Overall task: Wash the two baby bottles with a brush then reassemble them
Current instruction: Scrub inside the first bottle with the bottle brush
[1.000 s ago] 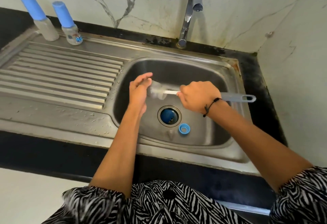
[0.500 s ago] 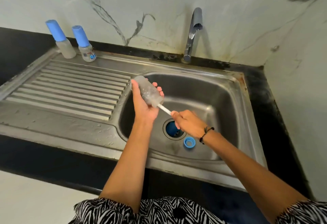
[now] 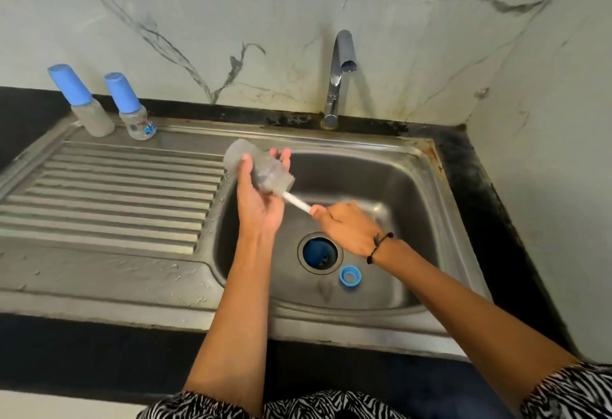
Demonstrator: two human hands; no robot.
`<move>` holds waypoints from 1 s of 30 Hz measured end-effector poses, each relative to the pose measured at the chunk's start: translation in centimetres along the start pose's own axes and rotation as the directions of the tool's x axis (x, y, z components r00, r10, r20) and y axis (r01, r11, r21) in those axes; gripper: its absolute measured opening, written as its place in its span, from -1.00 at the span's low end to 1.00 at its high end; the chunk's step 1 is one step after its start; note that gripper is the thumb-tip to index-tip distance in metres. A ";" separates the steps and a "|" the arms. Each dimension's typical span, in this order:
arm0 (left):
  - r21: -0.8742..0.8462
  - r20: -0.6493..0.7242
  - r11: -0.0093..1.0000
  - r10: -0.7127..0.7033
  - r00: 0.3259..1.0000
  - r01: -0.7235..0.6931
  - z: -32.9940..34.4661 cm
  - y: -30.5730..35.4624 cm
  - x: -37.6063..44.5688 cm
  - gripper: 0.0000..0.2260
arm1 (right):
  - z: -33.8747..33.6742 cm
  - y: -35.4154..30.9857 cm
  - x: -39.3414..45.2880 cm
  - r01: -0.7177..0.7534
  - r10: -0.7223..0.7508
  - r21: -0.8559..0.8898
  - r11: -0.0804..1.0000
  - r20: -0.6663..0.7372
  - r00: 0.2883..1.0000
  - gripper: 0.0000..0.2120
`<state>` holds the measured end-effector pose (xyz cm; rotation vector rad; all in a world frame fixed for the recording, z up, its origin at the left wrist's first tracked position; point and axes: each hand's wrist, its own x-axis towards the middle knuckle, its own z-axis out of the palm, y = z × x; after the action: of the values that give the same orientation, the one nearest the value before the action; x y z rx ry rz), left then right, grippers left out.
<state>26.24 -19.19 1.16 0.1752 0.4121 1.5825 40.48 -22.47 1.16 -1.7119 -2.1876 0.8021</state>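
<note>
Two capped bottles (image 3: 81,100) are sitting upright at the sink's back left, probably parked out of the splash. I'm seeing the left hand (image 3: 260,200) cradling the open bottle (image 3: 256,167) tilted over the basin, fingers curled round it so the brush (image 3: 291,198) stays inside. The right hand (image 3: 351,228) is gripping the brush handle. The blue ring (image 3: 349,275) is lying by the drain.
</note>
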 end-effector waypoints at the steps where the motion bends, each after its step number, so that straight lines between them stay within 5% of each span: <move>1: -0.034 0.034 0.999 -0.004 0.999 0.006 0.0 0.1 -0.1 -0.75 | 0.0 -0.1 -0.4 0.002 -0.004 0.060 0.998 0.040 0.999 -0.51; 4: 0.045 0.061 0.997 -0.059 0.996 0.056 -0.3 -0.1 0.3 -0.66 | 0.3 0.1 -1.0 -0.055 0.050 0.065 0.996 0.071 0.996 -0.51; 8: 0.244 -0.152 0.968 -0.019 0.988 0.056 0.8 -0.9 0.6 -0.64 | -0.5 0.2 -0.6 -0.107 0.095 -0.262 0.959 -0.059 0.994 -0.52; 11: 0.196 -0.176 0.973 -0.084 0.981 0.118 1.5 -1.1 0.7 -0.66 | -1.5 0.0 0.2 -0.177 0.123 -0.383 0.907 -0.163 0.979 -0.51; 13: 0.172 -0.109 0.979 -0.095 0.990 0.113 1.6 -0.7 0.8 -0.67 | -1.8 -0.3 0.4 -0.196 0.140 -0.326 0.925 -0.186 0.973 -0.53; 17: 0.135 0.119 0.990 -0.042 0.992 0.026 1.2 0.7 0.5 -0.52 | -1.4 -1.5 -0.2 -0.056 0.062 0.070 0.996 -0.096 0.993 -0.51; 21: 0.068 0.114 0.989 -0.135 0.984 0.128 1.1 1.2 0.2 -0.47 | 0.6 -1.7 -1.3 -0.072 0.090 0.224 0.972 -0.071 0.993 -0.49; 27: 0.263 -0.135 0.958 -0.081 0.988 0.114 2.3 0.1 -0.3 -0.74 | -0.1 -1.1 -1.1 -0.268 0.210 -0.269 0.925 -0.226 0.951 -0.49; 30: 0.199 -0.117 0.966 -0.141 0.983 0.163 3.4 -0.2 -0.3 -0.76 | -1.2 -1.3 -0.5 -0.309 0.239 -0.234 0.922 -0.284 0.928 -0.49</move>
<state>27.68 -18.94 4.26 0.2180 0.6568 1.3993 40.13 -22.85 2.94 -2.1601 -1.9838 0.3164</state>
